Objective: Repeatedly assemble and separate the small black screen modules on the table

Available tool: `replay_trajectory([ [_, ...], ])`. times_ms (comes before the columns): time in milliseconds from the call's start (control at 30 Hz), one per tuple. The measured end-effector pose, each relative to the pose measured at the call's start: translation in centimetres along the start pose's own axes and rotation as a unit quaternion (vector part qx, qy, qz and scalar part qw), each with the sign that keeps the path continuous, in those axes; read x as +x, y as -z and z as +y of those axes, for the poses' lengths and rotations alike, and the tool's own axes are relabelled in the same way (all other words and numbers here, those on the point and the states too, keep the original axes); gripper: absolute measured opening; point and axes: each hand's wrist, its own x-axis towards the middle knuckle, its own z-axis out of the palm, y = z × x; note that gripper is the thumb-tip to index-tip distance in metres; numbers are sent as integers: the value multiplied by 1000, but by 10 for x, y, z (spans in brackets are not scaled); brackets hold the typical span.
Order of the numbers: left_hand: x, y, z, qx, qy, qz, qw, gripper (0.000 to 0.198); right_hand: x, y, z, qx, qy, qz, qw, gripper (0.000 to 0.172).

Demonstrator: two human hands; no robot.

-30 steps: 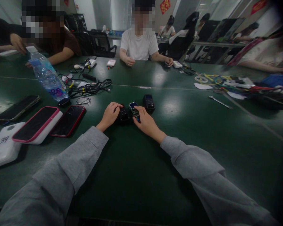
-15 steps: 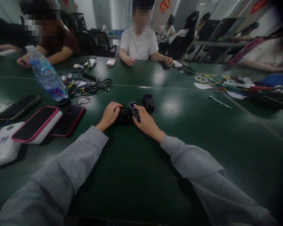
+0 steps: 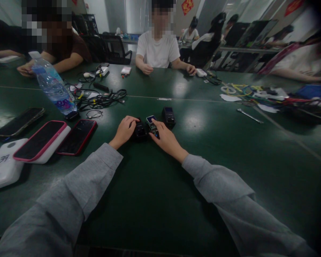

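Note:
My left hand (image 3: 125,131) has its fingers curled over the left side of a small black handheld device (image 3: 141,130) lying on the table. Just right of it is a bare circuit board (image 3: 151,124) with a small screen at its far end. The fingers of my right hand (image 3: 166,140) rest over the board's right side, with the thumb near its lower left edge. Part of the board is hidden beneath that hand. A second black device (image 3: 168,116) with a small screen and buttons lies just beyond my right fingers, touched by neither hand.
Phones (image 3: 79,137) and a white box-like device (image 3: 5,164) lie at the left, near a water bottle (image 3: 53,85). Black cables (image 3: 104,99) are tangled behind. A wrench (image 3: 250,116) and a heap of wires (image 3: 273,96) are at the right. A person (image 3: 158,50) sits opposite.
My right thumb has shifted slightly outward along the near end of the circuit board. My left hand and the black devices stay in place.

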Motion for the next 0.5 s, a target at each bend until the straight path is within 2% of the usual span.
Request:
replay_trajectory([
  [167,1,0,-2,8,-10,1,1000,26,0,1,-1,2,3,-1,1000,59],
  [300,1,0,-2,13,-16,1,1000,26,-14,16,-10,-9,-2,-18,1000,60],
  [400,0,-1,-2,13,-12,0,1000,26,-53,37,-16,-9,-16,-61,998,63],
  [500,0,-1,-2,8,-10,0,1000,26,-122,66,-15,7,-45,-106,993,67],
])
